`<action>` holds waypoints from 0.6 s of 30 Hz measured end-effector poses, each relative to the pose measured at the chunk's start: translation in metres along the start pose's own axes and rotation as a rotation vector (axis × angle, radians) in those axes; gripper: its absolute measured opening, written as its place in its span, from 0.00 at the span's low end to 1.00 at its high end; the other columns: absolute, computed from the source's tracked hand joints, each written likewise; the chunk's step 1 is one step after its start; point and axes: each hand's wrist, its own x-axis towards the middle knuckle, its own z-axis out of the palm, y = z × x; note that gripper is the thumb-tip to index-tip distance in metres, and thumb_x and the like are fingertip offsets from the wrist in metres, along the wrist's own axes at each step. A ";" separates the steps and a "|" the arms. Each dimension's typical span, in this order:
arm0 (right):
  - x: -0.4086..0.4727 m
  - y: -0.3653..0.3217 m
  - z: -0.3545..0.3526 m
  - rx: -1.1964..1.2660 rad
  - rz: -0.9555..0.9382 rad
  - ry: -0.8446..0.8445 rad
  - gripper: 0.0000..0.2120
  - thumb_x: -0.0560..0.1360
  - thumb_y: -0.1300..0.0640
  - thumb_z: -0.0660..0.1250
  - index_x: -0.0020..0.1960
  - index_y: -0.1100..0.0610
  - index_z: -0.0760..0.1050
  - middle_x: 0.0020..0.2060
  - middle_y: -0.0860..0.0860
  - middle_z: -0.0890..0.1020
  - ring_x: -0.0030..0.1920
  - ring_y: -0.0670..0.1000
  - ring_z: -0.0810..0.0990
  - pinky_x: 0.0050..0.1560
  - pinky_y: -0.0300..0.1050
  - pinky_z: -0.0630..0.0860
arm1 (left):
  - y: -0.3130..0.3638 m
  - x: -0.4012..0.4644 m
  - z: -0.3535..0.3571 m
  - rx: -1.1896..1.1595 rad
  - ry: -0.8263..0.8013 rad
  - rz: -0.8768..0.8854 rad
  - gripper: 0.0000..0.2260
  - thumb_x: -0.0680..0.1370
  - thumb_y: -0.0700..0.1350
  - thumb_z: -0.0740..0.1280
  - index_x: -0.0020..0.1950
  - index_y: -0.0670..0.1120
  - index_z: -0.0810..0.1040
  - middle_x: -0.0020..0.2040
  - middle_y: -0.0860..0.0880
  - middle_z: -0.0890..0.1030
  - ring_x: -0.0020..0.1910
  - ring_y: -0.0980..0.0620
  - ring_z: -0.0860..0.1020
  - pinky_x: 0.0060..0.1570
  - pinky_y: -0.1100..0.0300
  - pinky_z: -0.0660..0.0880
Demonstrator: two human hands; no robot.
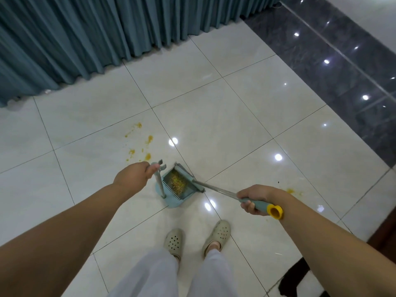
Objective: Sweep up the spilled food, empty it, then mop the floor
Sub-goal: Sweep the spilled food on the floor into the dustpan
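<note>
Floor (214, 108): glossy white tiles with thin dark grout lines, ceiling lights mirrored in them; a dark grey polished band runs along the right of the frame.

Curtain (85, 35): teal, pleated, filling the upper left and top, its hem meeting the tiles.

Left hand (134, 174): centre left of frame, fingers curled round the top of the dustpan handle (158, 181), an upright grey pole with a clip at its upper end.

Right hand (255, 199): centre right, fingers wrapped round the teal grip of the broom (216, 189), just ahead of its yellow end cap; the metal shaft slants up and left to the broom head.

Dustpan (173, 194): light blue, standing on the tiles at frame centre between the two hands, comb teeth visible along one inner edge. The broom head lies at the pan's mouth, touching it.

Spilled food, collected (177, 181): a heap of yellow-green crumbs inside the pan.

Spilled food, remaining: yellow smears (149, 139) on the tiles above and left of the pan, near the left hand; a further yellow patch (291, 191) right of the right wrist.

Shoes (174, 241): a pair of pale perforated clogs, bottom centre, below the pan, with light trousers (154, 275) above them.

Dark object at lower right corner: cut off by the frame, cannot be identified.
</note>
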 end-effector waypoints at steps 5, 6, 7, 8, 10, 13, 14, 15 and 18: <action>-0.008 -0.007 0.002 0.012 -0.005 0.036 0.06 0.80 0.59 0.61 0.47 0.62 0.67 0.23 0.53 0.70 0.17 0.45 0.65 0.16 0.32 0.65 | -0.004 0.000 0.000 0.005 -0.003 -0.002 0.25 0.79 0.63 0.49 0.41 0.45 0.73 0.32 0.49 0.74 0.32 0.50 0.73 0.34 0.58 0.67; -0.008 -0.009 0.003 0.021 -0.007 0.045 0.06 0.79 0.59 0.61 0.46 0.62 0.67 0.23 0.53 0.69 0.17 0.45 0.65 0.16 0.32 0.65 | -0.006 -0.001 0.000 0.003 0.002 -0.003 0.25 0.79 0.63 0.49 0.40 0.45 0.73 0.32 0.49 0.74 0.32 0.50 0.73 0.34 0.58 0.67; -0.008 -0.010 0.004 0.031 -0.010 0.051 0.06 0.79 0.59 0.61 0.46 0.62 0.67 0.22 0.53 0.69 0.17 0.46 0.65 0.16 0.32 0.65 | -0.008 -0.001 -0.001 0.003 0.008 -0.004 0.25 0.79 0.63 0.49 0.40 0.45 0.73 0.32 0.49 0.74 0.32 0.50 0.73 0.34 0.58 0.67; -0.008 -0.010 0.005 0.043 -0.013 0.052 0.07 0.79 0.59 0.61 0.46 0.62 0.67 0.22 0.53 0.69 0.17 0.46 0.65 0.16 0.32 0.66 | -0.011 -0.001 -0.002 0.004 0.016 -0.005 0.25 0.78 0.64 0.49 0.40 0.45 0.73 0.32 0.49 0.74 0.33 0.50 0.73 0.34 0.58 0.67; -0.006 -0.013 0.009 0.068 -0.020 0.059 0.07 0.79 0.59 0.62 0.45 0.62 0.67 0.22 0.53 0.69 0.17 0.46 0.65 0.17 0.32 0.66 | -0.016 -0.002 -0.005 0.012 0.034 -0.009 0.26 0.78 0.64 0.49 0.40 0.45 0.73 0.31 0.49 0.75 0.33 0.49 0.74 0.34 0.57 0.67; -0.001 -0.020 0.016 0.094 -0.025 0.075 0.08 0.80 0.59 0.62 0.44 0.62 0.67 0.21 0.54 0.69 0.15 0.46 0.65 0.16 0.31 0.66 | -0.024 -0.006 -0.009 0.010 0.058 -0.023 0.26 0.78 0.64 0.49 0.39 0.45 0.73 0.32 0.48 0.75 0.34 0.48 0.75 0.35 0.56 0.68; 0.001 -0.023 0.018 0.106 -0.024 0.075 0.08 0.80 0.59 0.61 0.45 0.62 0.67 0.21 0.54 0.69 0.15 0.46 0.65 0.16 0.31 0.66 | -0.026 -0.007 -0.011 0.006 0.062 -0.027 0.25 0.78 0.64 0.49 0.38 0.45 0.72 0.31 0.48 0.75 0.35 0.48 0.75 0.35 0.56 0.69; 0.002 -0.026 0.020 0.119 -0.022 0.072 0.08 0.80 0.60 0.61 0.45 0.62 0.67 0.21 0.54 0.69 0.15 0.46 0.65 0.15 0.31 0.66 | -0.029 -0.008 -0.014 0.000 0.064 -0.031 0.25 0.78 0.64 0.50 0.38 0.46 0.72 0.31 0.48 0.75 0.35 0.47 0.75 0.36 0.55 0.69; 0.004 -0.032 0.025 0.133 -0.017 0.070 0.07 0.80 0.60 0.60 0.44 0.62 0.67 0.20 0.54 0.69 0.14 0.46 0.65 0.15 0.31 0.65 | -0.036 -0.011 -0.023 -0.021 0.068 -0.047 0.25 0.78 0.64 0.51 0.37 0.46 0.73 0.31 0.48 0.75 0.33 0.48 0.75 0.35 0.55 0.70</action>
